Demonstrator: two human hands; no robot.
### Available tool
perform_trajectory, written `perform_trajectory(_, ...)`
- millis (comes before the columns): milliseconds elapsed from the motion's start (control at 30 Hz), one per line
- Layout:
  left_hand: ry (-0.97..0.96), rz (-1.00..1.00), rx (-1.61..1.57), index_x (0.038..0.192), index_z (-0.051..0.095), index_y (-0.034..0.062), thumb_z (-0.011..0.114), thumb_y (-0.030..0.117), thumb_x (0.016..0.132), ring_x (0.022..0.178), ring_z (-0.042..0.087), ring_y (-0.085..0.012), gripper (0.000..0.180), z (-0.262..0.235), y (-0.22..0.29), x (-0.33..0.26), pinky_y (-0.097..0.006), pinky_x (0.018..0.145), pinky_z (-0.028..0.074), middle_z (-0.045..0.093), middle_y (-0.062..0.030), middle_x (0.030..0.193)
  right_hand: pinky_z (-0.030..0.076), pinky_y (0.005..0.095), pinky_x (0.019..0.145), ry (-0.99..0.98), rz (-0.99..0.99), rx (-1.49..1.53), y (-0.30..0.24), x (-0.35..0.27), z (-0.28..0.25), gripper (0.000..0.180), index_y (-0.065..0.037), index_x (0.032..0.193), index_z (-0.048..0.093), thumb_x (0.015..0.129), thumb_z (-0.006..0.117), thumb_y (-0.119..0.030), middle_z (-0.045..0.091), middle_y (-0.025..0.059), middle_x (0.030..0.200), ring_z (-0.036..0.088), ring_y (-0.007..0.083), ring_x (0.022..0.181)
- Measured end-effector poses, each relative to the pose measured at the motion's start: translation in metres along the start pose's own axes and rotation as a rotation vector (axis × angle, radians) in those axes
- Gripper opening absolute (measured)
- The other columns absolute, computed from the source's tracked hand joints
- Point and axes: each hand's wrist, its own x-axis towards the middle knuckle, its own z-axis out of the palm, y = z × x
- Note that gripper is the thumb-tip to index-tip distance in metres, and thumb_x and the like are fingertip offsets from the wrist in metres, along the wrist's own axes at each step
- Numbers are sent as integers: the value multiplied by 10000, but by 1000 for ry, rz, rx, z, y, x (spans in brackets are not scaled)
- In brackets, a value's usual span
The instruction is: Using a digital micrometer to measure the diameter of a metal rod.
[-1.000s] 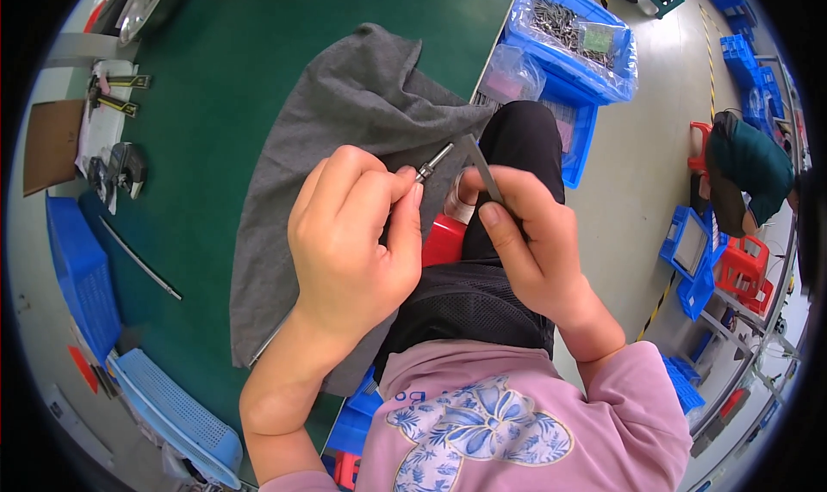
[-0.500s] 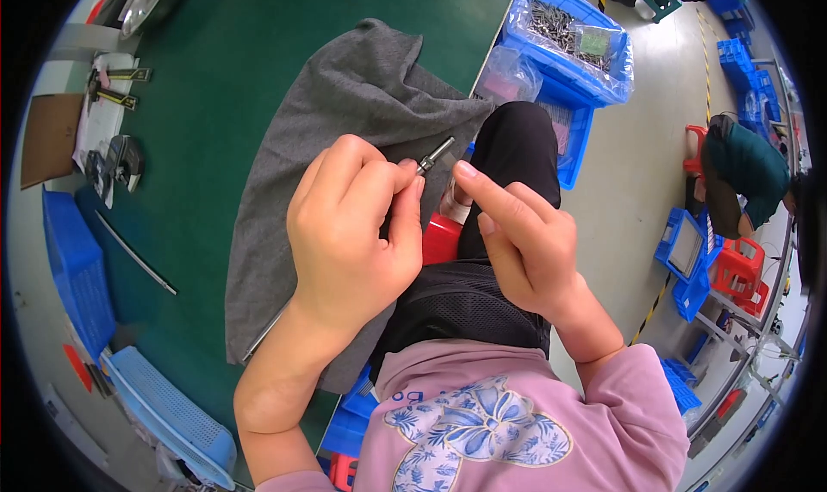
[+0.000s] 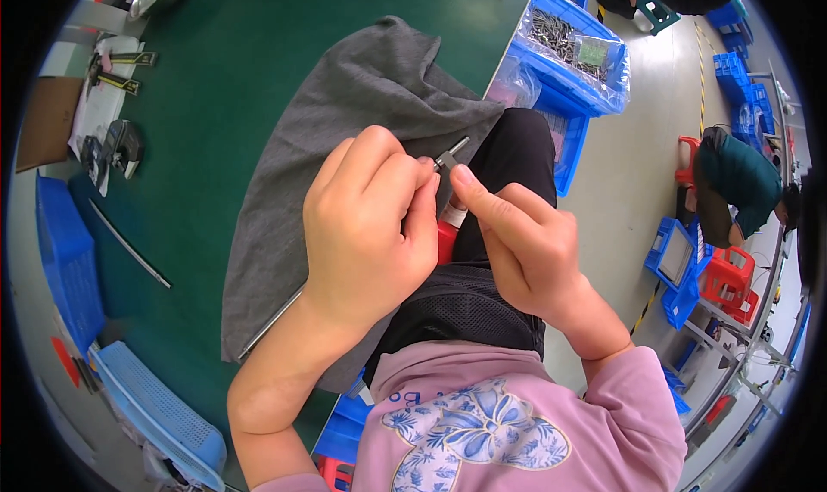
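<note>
My left hand (image 3: 370, 208) is closed around a thin metal rod (image 3: 462, 144), whose stepped tip sticks out past the fingertips. Below that wrist a length of slim metal rod (image 3: 271, 324) shows over the cloth, roughly in line with the tip; the hand hides whether they are one piece. My right hand (image 3: 534, 242) pinches a small, flat greyish strip (image 3: 447, 160) between thumb and index finger. The strip lies against the rod just beyond my left fingertips; its kind is too small to tell. A dark grey cloth (image 3: 301, 156) spreads beneath my left hand and the rod.
The green table (image 3: 198, 130) carries another thin rod (image 3: 129, 242) and a light blue basket (image 3: 164, 406) at its left. Beyond my knee stand blue bins (image 3: 564, 171), one with bagged metal parts (image 3: 556, 35). A person in dark green (image 3: 736, 177) bends over at the right.
The strip in my right hand has come against the rod, where it was slightly apart before. My left hand and the rod have shifted a little to the right.
</note>
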Motion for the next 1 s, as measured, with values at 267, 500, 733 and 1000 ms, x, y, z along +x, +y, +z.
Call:
perform_trajectory(267,-18,0,-22,688,546,-9,635,-61,625,613,493,-264,120,1,-1,0,-355,530,402,477,-92,700,341,272,386,-80,-54,-199,-4,7,-10,502,-18,1150,598,670,525,111,511,55,617,447,164,445)
perform_trajectory(500,-13,-6,-6,682,542,-6,635,-58,626,617,494,-266,120,2,1,0,-357,533,403,475,-91,697,328,282,373,-68,-105,-250,-1,9,-9,512,-19,1157,591,659,538,88,446,40,570,433,168,424)
perform_trajectory(733,-9,4,20,672,528,-5,631,-61,627,607,491,-269,125,1,-1,2,-358,525,399,469,-94,690,335,286,377,-87,-111,-218,3,11,-8,512,4,1153,584,651,536,88,459,55,588,428,173,420)
perform_trajectory(1000,-22,-3,-13,671,525,-2,630,-67,629,599,484,-264,130,1,1,0,-353,521,397,472,-93,693,335,284,376,-62,-107,-198,3,6,-6,533,5,1158,580,634,525,88,437,47,573,429,164,421)
